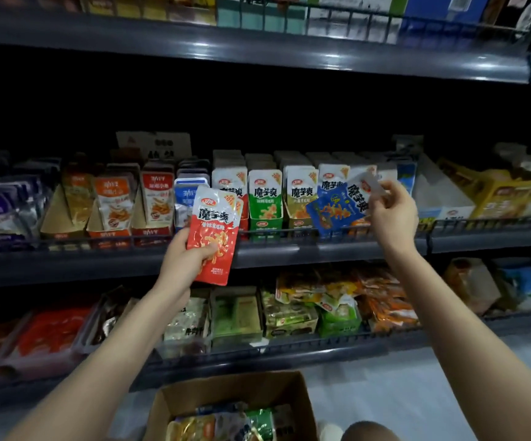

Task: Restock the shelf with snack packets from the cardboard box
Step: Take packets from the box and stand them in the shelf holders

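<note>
Both arms are held raised. Red packet (216, 224) is gripped by left hand (183, 265); blue packet (334, 206) seemingly pinched by right hand (393, 214).

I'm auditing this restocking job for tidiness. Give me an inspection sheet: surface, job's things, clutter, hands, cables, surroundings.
Surface: middle shelf, with rows of upright packets in display cartons behind a wire rail.
Job's things: red packet held in front of the shelf; blue packet tilted above the rail; cardboard box open on the floor, packets inside.
Clutter: loose packets heaped on the lower shelf.
Grippers: left hand grips the red packet's lower part; right hand pinches the blue packet's top corner.
Cables: nothing seen.
Surroundings: upper shelf carrying boxes; pale floor; dim light.
</note>
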A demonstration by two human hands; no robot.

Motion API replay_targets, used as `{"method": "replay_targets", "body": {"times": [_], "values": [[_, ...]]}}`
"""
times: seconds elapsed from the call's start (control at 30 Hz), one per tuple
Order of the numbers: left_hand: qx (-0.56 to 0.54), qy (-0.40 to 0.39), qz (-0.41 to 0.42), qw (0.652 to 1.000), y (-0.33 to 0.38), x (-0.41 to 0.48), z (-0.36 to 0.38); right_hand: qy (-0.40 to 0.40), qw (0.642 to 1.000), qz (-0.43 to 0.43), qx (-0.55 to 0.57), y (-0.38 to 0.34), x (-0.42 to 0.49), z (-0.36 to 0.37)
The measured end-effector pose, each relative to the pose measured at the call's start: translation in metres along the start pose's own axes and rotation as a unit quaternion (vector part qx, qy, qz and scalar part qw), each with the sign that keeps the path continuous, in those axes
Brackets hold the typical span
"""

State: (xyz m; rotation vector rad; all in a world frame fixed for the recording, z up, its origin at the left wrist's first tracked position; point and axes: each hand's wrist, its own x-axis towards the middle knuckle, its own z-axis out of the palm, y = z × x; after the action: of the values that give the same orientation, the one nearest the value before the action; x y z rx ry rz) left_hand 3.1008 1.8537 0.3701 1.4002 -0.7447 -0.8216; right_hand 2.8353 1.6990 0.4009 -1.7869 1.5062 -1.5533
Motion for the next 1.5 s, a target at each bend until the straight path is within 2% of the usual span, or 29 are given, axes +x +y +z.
{"method": "replay_targets", "body": {"times": [0.17,0.3,0.37,0.53,0.73,0.87,0.93,1.03,1.07,1.13,1.17,1.2,1.27,1.33,1.4,1.5], "values": [[-0.006,-0.018,0.009,1.0,0.011,0.037,0.037,0.038,0.998,-0.021,-0.037,0.018,0.047,0.004],[-0.011,-0.032,0.017,0.999,0.014,0.059,0.063,0.038,0.995,-0.052,-0.073,0.027,0.072,0.017],[-0.018,-0.039,0.019,0.999,0.013,0.067,0.074,0.014,0.996,-0.053,-0.076,0.032,0.084,0.026],[-0.025,-0.061,0.022,0.998,0.009,0.08,0.093,-0.112,0.988,-0.077,-0.077,0.045,0.104,0.051],[-0.034,-0.075,0.033,0.996,0.008,0.086,0.101,-0.134,0.978,-0.116,-0.111,0.045,0.11,0.078],[-0.028,-0.075,0.041,0.996,0.008,0.084,0.1,-0.114,0.961,-0.144,-0.207,0.055,0.109,0.089],[-0.028,-0.073,0.041,0.996,0.008,0.083,0.098,-0.077,0.951,-0.17,-0.245,0.055,0.105,0.087],[-0.028,-0.069,0.043,0.996,0.009,0.078,0.096,0.011,0.943,-0.234,-0.236,0.043,0.088,0.081],[-0.023,-0.069,0.043,0.996,0.008,0.076,0.096,0.015,0.947,-0.241,-0.211,0.037,0.079,0.079],[0.001,-0.077,0.051,0.996,0.006,0.07,0.095,-0.054,0.976,-0.189,-0.09,0.017,0.053,0.073],[0.022,-0.087,0.06,0.994,0.004,0.066,0.095,-0.115,0.986,-0.122,-0.003,0.007,0.037,0.069],[0.045,-0.101,0.07,0.991,0.002,0.062,0.096,-0.175,0.98,-0.044,0.084,-0.002,0.022,0.066],[0.088,-0.131,0.086,0.984,-0.002,0.053,0.096,-0.25,0.94,0.096,0.211,-0.012,-0.001,0.062],[0.111,-0.148,0.099,0.978,-0.005,0.046,0.095,-0.288,0.89,0.191,0.297,-0.014,-0.013,0.062],[0.114,-0.151,0.104,0.976,-0.007,0.041,0.092,-0.32,0.858,0.226,0.334,-0.017,-0.019,0.062],[0.124,-0.155,0.104,0.975,-0.009,0.038,0.081,-0.327,0.851,0.214,0.35,-0.02,-0.027,0.063]]}}
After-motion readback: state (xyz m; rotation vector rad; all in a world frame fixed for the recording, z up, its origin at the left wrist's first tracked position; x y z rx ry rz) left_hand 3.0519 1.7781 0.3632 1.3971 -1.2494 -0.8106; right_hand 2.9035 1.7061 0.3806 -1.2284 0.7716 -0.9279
